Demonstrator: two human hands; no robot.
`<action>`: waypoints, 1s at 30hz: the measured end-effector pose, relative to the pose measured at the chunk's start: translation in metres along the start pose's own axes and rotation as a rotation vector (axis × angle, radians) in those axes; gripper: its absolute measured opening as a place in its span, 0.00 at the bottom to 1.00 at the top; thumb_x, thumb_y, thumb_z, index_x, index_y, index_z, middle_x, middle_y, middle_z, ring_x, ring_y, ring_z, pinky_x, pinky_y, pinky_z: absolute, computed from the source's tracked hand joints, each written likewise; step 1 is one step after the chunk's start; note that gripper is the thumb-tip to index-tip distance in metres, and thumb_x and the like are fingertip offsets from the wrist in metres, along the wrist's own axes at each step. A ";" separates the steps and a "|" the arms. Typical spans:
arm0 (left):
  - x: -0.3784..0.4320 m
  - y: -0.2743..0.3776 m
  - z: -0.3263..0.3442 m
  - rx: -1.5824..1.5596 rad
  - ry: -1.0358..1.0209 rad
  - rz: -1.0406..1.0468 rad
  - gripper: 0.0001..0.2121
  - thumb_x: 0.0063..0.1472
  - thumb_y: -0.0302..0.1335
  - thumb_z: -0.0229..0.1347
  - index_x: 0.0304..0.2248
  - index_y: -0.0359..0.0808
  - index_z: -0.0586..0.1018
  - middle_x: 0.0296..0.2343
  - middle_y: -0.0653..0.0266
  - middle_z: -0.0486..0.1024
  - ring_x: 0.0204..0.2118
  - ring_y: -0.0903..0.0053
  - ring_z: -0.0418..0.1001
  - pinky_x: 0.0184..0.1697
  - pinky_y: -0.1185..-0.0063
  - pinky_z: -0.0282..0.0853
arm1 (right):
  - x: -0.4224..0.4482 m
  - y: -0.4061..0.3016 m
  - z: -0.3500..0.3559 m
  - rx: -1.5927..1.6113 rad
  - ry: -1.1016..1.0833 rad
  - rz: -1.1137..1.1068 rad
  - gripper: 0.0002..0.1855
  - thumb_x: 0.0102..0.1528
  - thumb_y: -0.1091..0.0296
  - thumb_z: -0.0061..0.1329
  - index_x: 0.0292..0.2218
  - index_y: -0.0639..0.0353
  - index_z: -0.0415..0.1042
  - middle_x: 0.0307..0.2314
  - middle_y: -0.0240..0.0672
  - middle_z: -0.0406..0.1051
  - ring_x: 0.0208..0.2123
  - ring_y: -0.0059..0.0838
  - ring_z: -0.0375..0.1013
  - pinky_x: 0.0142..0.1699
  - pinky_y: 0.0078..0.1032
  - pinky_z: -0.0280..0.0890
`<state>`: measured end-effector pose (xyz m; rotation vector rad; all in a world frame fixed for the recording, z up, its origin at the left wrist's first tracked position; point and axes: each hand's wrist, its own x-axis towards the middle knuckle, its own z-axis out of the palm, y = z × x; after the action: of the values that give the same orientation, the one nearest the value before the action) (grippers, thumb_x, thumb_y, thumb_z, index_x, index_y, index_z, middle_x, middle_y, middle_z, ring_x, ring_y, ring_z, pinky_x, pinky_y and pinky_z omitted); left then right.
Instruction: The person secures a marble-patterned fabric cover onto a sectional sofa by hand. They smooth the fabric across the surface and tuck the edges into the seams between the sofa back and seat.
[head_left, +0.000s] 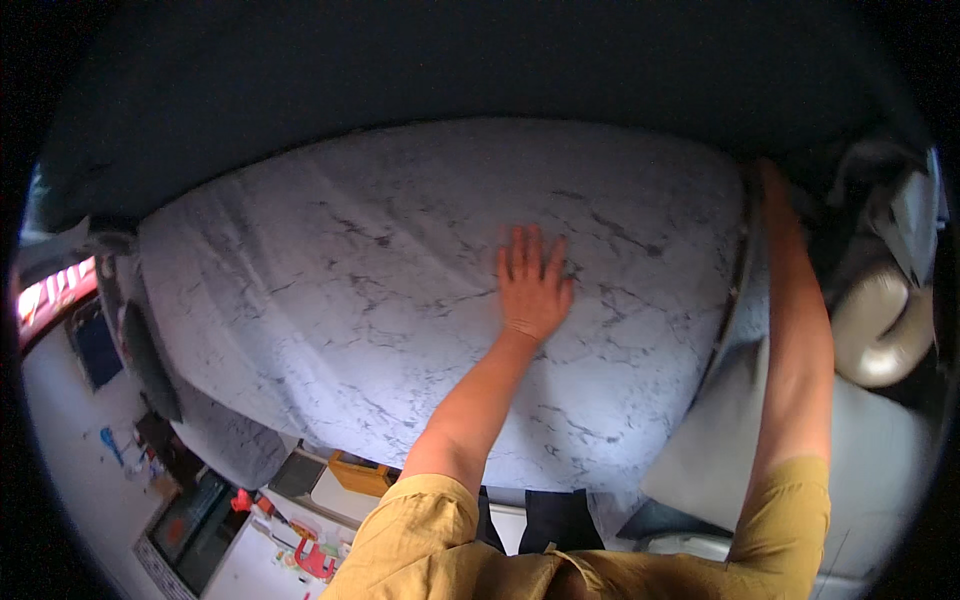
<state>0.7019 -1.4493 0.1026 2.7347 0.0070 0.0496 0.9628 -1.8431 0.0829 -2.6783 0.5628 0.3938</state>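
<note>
Before me spreads a broad surface covered with a grey marble-patterned sheet (420, 300), creased in long folds on its left part. Near its middle my left hand (532, 289) lies palm down on the sheet, fingers apart and holding nothing. Along the right side runs a dark, narrow edge (731, 300). My right hand (769, 176) reaches past the far end of this edge into shadow. Its fingers are too dark to make out, so whether it grips anything is unclear.
A glossy beige curved object (874, 322) and a smooth grey panel (877, 442) are at the right. At the lower left are an orange-brown box (360, 474), a white top (247, 562) with red items, and a dark glass-like panel (199, 532). Darkness fills the far side.
</note>
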 end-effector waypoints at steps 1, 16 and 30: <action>0.004 -0.002 -0.001 -0.014 0.017 0.010 0.29 0.52 0.37 0.51 0.55 0.44 0.65 0.58 0.49 0.51 0.62 0.51 0.44 0.60 0.53 0.39 | 0.002 0.001 0.001 0.022 0.008 0.009 0.40 0.51 0.41 0.48 0.56 0.60 0.59 0.55 0.46 0.56 0.56 0.43 0.57 0.59 0.35 0.52; 0.003 0.002 -0.003 0.075 -0.006 0.009 0.26 0.58 0.39 0.42 0.56 0.39 0.63 0.59 0.45 0.48 0.62 0.48 0.42 0.60 0.53 0.35 | -0.048 -0.077 -0.040 -0.104 -0.150 0.117 0.52 0.42 0.38 0.58 0.58 0.63 0.54 0.60 0.45 0.48 0.60 0.43 0.50 0.63 0.32 0.44; 0.188 0.153 0.071 -0.136 0.025 0.291 0.16 0.53 0.32 0.55 0.39 0.31 0.78 0.45 0.47 0.68 0.50 0.54 0.64 0.54 0.58 0.56 | 0.011 0.011 0.046 0.729 -0.210 0.157 0.43 0.46 0.45 0.56 0.56 0.61 0.59 0.57 0.44 0.53 0.57 0.42 0.55 0.60 0.33 0.50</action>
<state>0.8921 -1.6159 0.1043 2.5775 -0.3737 0.1602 0.9589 -1.8369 0.0351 -1.8809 0.6911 0.4079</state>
